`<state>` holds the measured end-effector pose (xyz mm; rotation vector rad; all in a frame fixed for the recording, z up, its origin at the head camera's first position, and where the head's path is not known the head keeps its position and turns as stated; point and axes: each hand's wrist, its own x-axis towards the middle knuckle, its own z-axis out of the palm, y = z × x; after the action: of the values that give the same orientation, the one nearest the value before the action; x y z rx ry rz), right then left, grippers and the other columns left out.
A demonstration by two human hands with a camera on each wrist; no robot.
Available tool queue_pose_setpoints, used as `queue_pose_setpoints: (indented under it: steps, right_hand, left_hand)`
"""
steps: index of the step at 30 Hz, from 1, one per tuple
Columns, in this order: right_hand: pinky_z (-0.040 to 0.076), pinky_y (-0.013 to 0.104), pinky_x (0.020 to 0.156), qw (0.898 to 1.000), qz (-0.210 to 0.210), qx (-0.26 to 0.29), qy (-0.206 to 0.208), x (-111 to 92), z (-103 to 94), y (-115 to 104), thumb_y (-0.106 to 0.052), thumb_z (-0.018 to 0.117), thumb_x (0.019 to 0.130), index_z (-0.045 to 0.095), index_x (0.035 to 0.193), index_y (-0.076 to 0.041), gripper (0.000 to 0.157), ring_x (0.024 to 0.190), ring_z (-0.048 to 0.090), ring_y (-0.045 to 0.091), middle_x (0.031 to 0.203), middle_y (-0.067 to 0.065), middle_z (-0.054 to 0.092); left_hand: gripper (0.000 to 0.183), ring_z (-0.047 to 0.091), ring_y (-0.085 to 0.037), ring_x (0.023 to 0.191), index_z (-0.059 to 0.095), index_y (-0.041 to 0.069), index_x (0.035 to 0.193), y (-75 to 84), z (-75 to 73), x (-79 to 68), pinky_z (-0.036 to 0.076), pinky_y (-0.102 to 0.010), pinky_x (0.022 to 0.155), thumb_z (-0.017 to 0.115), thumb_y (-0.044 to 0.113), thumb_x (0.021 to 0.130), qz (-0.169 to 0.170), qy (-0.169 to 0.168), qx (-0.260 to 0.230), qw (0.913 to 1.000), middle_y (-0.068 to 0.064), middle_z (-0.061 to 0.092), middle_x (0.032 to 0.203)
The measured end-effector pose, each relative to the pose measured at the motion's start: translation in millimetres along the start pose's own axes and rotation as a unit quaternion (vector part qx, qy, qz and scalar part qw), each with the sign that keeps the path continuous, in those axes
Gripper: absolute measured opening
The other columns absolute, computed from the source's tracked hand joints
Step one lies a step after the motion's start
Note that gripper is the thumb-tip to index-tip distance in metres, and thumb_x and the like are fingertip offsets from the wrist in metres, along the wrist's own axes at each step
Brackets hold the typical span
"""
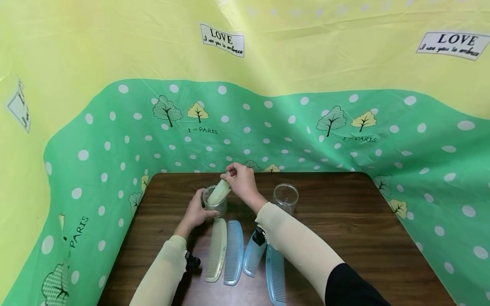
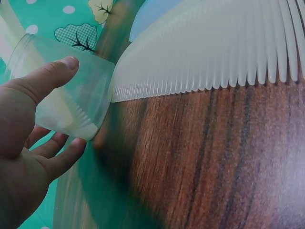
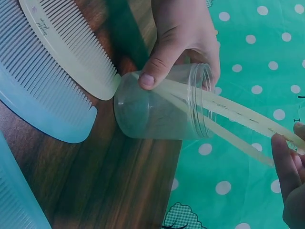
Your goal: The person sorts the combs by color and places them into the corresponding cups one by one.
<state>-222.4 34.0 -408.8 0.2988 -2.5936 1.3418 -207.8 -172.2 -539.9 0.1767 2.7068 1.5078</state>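
Observation:
My left hand (image 1: 196, 211) grips a clear jar (image 3: 152, 125) standing on the table, thumb on one side and fingers on the other. Above its mouth, my right hand (image 1: 243, 182) pinches the upper end of a pale yellow comb (image 3: 238, 110), whose lower part is inside the jar. A second pale yellow comb (image 3: 238, 145) leans out of the same jar, as the right wrist view shows. Close to the jar's base lies another yellow comb (image 1: 216, 250), with a blue comb (image 1: 234, 253) beside it.
Two more blue combs (image 1: 275, 272) lie under and beside my right forearm, partly hidden by it. A second clear jar (image 1: 286, 196) stands to the right, behind the right wrist. Green and yellow printed cloth (image 1: 264, 123) walls the wooden table (image 1: 344, 229) at the back and sides.

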Motion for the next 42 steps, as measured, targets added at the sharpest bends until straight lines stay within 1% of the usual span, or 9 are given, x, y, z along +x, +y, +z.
queue_pose_setpoints:
  steps: [4, 12, 19, 23, 28, 32, 36, 42]
  right_hand:
    - [0.058, 0.029, 0.068, 1.0, -0.005, -0.01, 0.004, 0, 0.6, 3, -0.028, 0.08, 0.092, 0.077, 0.107, -0.011, 0.022, 0.08, 0.065, 0.014, 0.09, 0.001, 0.072]
    - [0.056, 0.032, 0.071, 0.999, -0.01, -0.038, 0.008, 1, 1.0, 6, -0.03, 0.081, 0.091, 0.079, 0.105, -0.012, 0.024, 0.079, 0.064, 0.015, 0.088, -0.001, 0.072]
    - [0.052, 0.033, 0.07, 0.998, -0.002, -0.057, -0.007, 1, -1.1, 10, -0.037, 0.079, 0.092, 0.079, 0.107, -0.015, 0.027, 0.081, 0.06, 0.015, 0.091, -0.003, 0.068]
    - [0.05, 0.034, 0.071, 0.998, -0.006, -0.053, -0.022, 0, -4.0, 11, -0.039, 0.078, 0.092, 0.079, 0.109, -0.015, 0.029, 0.082, 0.057, 0.017, 0.093, -0.001, 0.065]
    - [0.048, 0.035, 0.071, 0.998, -0.024, -0.045, -0.031, 0, -8.4, 14, -0.037, 0.078, 0.092, 0.079, 0.108, -0.019, 0.025, 0.082, 0.055, 0.018, 0.095, 0.005, 0.066]
    - [0.05, 0.035, 0.071, 0.998, -0.034, -0.036, -0.038, -1, -11.6, 16, -0.033, 0.08, 0.091, 0.079, 0.109, -0.018, 0.023, 0.082, 0.056, 0.018, 0.097, 0.009, 0.067]
    - [0.052, 0.036, 0.072, 0.998, -0.033, -0.027, -0.051, -4, -14.0, 16, -0.032, 0.08, 0.091, 0.079, 0.11, -0.017, 0.024, 0.083, 0.057, 0.018, 0.101, 0.013, 0.068]
    - [0.052, 0.035, 0.072, 0.998, -0.036, -0.026, -0.051, -8, -15.9, 14, -0.035, 0.08, 0.091, 0.079, 0.11, -0.018, 0.026, 0.082, 0.057, 0.017, 0.098, 0.007, 0.067]
  left_hand:
    - [0.09, 0.054, -0.035, 0.125, 0.04, 0.008, 0.147, 0.5, 1.3, -0.3, 0.046, -0.054, 0.105, 0.093, 0.014, 0.075, 0.004, -0.005, 0.0, 1.0, -0.017, 0.053, 0.141]
    - [0.09, 0.055, -0.033, 0.122, 0.04, 0.008, 0.147, 2.1, 6.0, -0.7, 0.048, -0.052, 0.101, 0.093, 0.014, 0.075, 0.014, -0.005, -0.002, 0.9999, -0.016, 0.054, 0.139]
    - [0.091, 0.056, -0.034, 0.121, 0.039, 0.008, 0.148, 4.3, 7.5, -0.2, 0.049, -0.052, 0.1, 0.093, 0.014, 0.075, 0.013, -0.007, -0.012, 0.9998, -0.016, 0.054, 0.139]
    - [0.092, 0.056, -0.033, 0.122, 0.039, 0.008, 0.148, 4.5, 6.5, 0.6, 0.05, -0.052, 0.1, 0.094, 0.017, 0.074, 0.016, -0.006, -0.01, 0.9998, -0.016, 0.054, 0.139]
    - [0.093, 0.055, -0.034, 0.123, 0.039, 0.009, 0.148, 4.1, 4.7, 1.8, 0.053, -0.05, 0.097, 0.094, 0.017, 0.073, 0.01, -0.006, -0.017, 0.9998, -0.016, 0.053, 0.14]
    - [0.093, 0.055, -0.033, 0.124, 0.038, 0.009, 0.148, 2.2, 3.5, 2.3, 0.054, -0.049, 0.096, 0.094, 0.017, 0.074, 0.002, -0.005, -0.013, 0.9999, -0.017, 0.052, 0.141]
    - [0.093, 0.054, -0.033, 0.126, 0.038, 0.009, 0.149, 0.6, 2.0, 1.8, 0.054, -0.049, 0.097, 0.093, 0.015, 0.075, -0.003, -0.005, -0.011, 0.9999, -0.017, 0.051, 0.142]
    - [0.091, 0.054, -0.034, 0.125, 0.039, 0.009, 0.147, -3.5, 0.6, 2.1, 0.05, -0.052, 0.101, 0.093, 0.014, 0.075, 0.0, -0.003, -0.012, 0.9999, -0.017, 0.052, 0.141]
